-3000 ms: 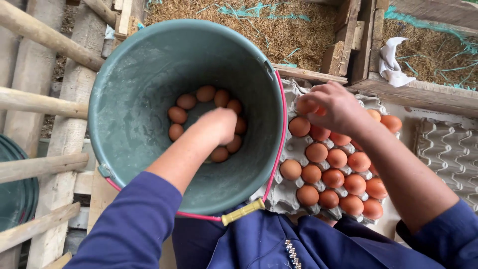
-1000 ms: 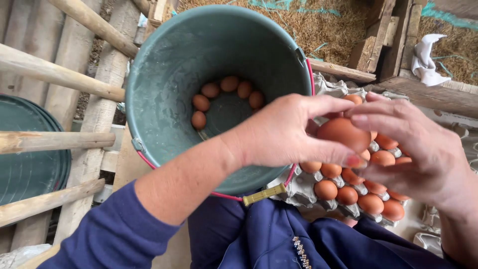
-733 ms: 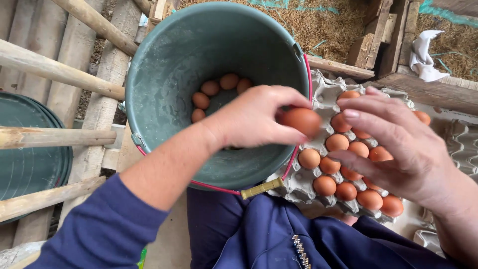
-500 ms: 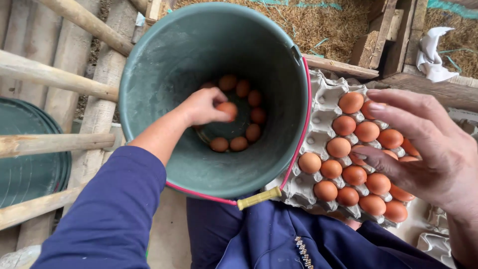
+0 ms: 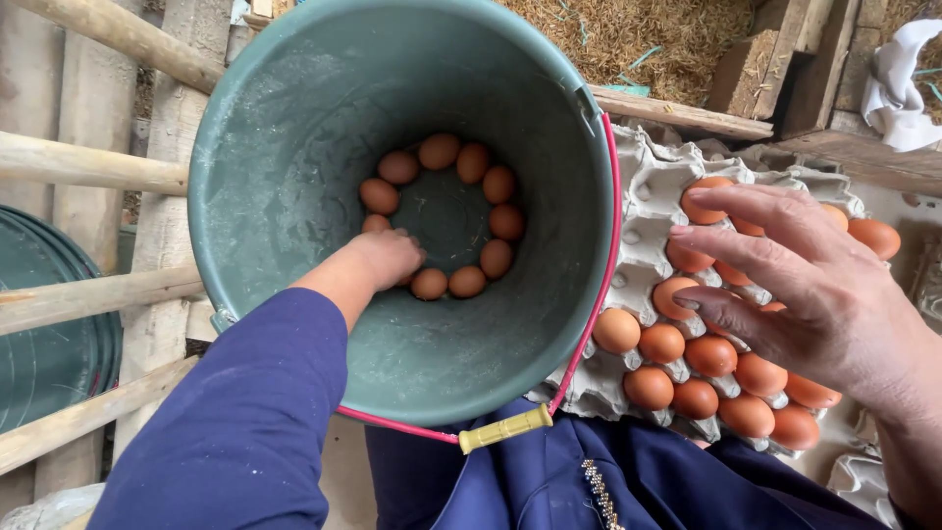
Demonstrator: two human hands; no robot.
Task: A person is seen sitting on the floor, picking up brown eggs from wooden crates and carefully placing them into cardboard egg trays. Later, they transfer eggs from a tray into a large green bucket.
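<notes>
A green plastic bucket (image 5: 265, 147) rests on my lap, with several brown eggs (image 5: 496, 185) ringed around its bottom. My left hand (image 5: 385, 257) reaches down inside to the near left of that ring, fingers curled downward; what lies under them is hidden. To the right sits a grey cardboard egg tray (image 5: 653, 182) with several brown eggs (image 5: 662, 344) in its cups. My right hand (image 5: 814, 285) hovers over the tray, fingers spread, holding nothing.
The bucket's red wire handle with a yellow grip (image 5: 505, 429) hangs at its near rim. Wooden slats (image 5: 88, 162) and a dark green lid (image 5: 49, 334) are on the left. Straw (image 5: 638, 34), wooden boxes and a white cloth (image 5: 898, 83) lie behind the tray.
My left hand took an egg from over the tray, carried it left into the bucket and went down to the bottom. My right hand stayed above the tray, fingers spread.
</notes>
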